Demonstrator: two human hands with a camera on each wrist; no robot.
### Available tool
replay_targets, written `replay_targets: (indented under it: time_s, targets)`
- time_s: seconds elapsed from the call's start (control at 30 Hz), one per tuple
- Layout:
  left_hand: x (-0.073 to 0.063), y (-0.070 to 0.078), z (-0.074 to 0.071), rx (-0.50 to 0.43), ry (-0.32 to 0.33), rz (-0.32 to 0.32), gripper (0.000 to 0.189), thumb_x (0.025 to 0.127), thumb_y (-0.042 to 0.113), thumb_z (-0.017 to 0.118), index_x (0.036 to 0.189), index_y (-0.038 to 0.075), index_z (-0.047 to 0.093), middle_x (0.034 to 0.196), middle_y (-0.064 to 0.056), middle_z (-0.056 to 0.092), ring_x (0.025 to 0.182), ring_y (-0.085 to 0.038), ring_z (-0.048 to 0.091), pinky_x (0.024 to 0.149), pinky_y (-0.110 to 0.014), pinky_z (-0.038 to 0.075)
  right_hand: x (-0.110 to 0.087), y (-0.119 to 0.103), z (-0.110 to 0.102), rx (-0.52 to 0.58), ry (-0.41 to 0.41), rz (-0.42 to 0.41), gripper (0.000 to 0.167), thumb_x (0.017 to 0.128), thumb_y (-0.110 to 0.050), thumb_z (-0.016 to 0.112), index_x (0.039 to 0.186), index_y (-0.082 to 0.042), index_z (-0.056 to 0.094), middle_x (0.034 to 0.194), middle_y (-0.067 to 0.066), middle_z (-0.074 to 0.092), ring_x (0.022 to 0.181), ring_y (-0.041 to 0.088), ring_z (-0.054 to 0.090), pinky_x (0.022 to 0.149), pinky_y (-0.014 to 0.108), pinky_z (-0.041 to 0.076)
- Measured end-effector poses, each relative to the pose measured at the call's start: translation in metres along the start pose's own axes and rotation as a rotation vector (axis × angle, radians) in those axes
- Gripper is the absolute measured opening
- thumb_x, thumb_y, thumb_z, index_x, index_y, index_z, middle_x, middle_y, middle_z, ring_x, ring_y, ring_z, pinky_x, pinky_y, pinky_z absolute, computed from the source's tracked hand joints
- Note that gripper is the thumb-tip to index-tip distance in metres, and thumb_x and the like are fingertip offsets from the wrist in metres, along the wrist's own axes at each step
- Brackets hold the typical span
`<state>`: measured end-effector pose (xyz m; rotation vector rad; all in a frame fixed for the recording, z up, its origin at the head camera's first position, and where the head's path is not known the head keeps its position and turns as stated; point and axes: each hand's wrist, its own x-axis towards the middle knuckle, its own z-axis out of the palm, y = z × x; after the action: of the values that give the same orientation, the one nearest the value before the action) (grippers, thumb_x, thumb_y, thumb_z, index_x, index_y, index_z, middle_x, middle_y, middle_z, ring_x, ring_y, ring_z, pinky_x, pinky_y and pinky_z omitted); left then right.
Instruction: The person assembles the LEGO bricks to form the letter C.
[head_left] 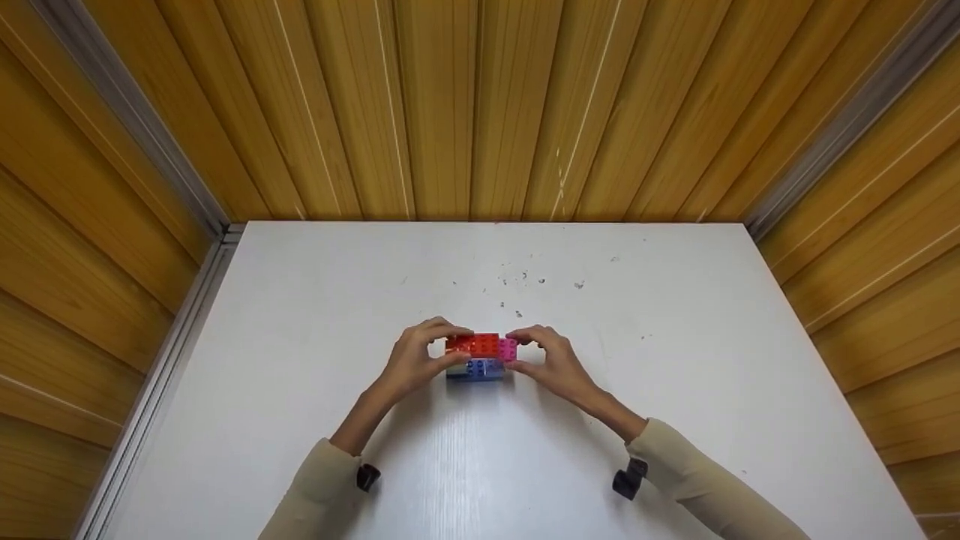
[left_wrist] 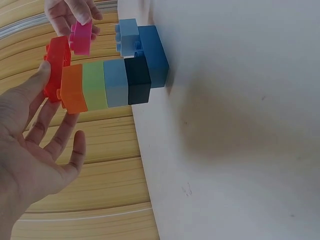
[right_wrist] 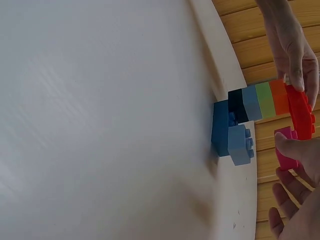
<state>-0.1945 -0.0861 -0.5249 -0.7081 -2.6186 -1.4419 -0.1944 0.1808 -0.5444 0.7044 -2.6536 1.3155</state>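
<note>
My left hand (head_left: 412, 361) grips a long red brick (left_wrist: 56, 67) between thumb and fingers, at the top of a stack of toy bricks. Below the red one come an orange brick (left_wrist: 74, 89), a lime green brick (left_wrist: 94, 85), a grey-blue brick (left_wrist: 116, 82) and a near-black brick (left_wrist: 138, 80). They stand at one end of a long blue brick (left_wrist: 154, 57) on the table. A light blue brick (right_wrist: 240, 145) sits on its other end. My right hand (head_left: 559, 365) pinches a pink brick (right_wrist: 285, 149) beside the red brick's free end; whether they touch I cannot tell.
The white table (head_left: 315, 300) bears small dark marks (head_left: 541, 280) beyond the bricks. Wood-look panels (head_left: 435, 112) stand at the back and both sides, with metal rails (head_left: 150, 112) at the corners. Black devices (head_left: 628, 480) sit at both wrists.
</note>
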Motion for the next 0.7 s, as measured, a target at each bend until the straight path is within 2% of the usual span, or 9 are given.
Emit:
replay_targets:
  time_s: [0.17,0.37,0.47,0.6,0.7]
  targets:
    - [0.001,0.000,0.000,-0.005,-0.003,-0.003,0.034,0.084,0.022,0.084,0.116,0.014,0.078,0.101,-0.004,0.075,0.093,-0.020,0.065,0.087,-0.049,0.055,0.002,-0.001,0.002,0.023,-0.027,0.007,0.040,0.081,-0.012,0.086,0.119,-0.008,0.074,0.110,0.007,0.075,0.103,0.028,0.064,0.089,0.052,0.052]
    - [0.001,0.001,0.000,-0.018,-0.012,-0.028,0.034,0.084,0.019,0.084,0.116,0.012,0.078,0.103,-0.006,0.075,0.094,-0.021,0.065,0.089,-0.056,0.053,0.003,-0.001,0.004,0.036,-0.040,-0.005,0.042,0.079,-0.015,0.087,0.118,-0.007,0.075,0.110,0.008,0.076,0.104,0.030,0.065,0.092,0.054,0.052]
    - [0.001,0.002,0.000,-0.010,-0.011,-0.029,0.034,0.084,0.020,0.084,0.117,0.012,0.078,0.104,-0.006,0.075,0.095,-0.021,0.066,0.089,-0.052,0.054,0.003,-0.001,0.005,0.048,-0.022,0.003,0.043,0.078,-0.014,0.087,0.118,-0.007,0.073,0.111,0.008,0.076,0.104,0.030,0.065,0.093,0.055,0.051]
    - [0.001,0.002,0.000,0.000,-0.007,-0.027,0.034,0.084,0.021,0.084,0.117,0.012,0.078,0.104,-0.005,0.076,0.097,-0.021,0.068,0.090,-0.046,0.055,0.003,0.000,0.008,0.062,0.014,0.016,0.042,0.079,-0.014,0.087,0.117,-0.008,0.073,0.110,0.006,0.076,0.102,0.028,0.065,0.090,0.046,0.050]
    - [0.001,0.002,-0.001,0.007,-0.004,-0.019,0.033,0.084,0.021,0.084,0.116,0.012,0.078,0.103,-0.005,0.075,0.096,-0.020,0.068,0.090,-0.045,0.056,0.002,0.000,0.011,0.086,0.029,0.029,0.042,0.079,-0.014,0.087,0.118,-0.010,0.073,0.111,0.006,0.076,0.101,0.027,0.065,0.089,0.040,0.048]
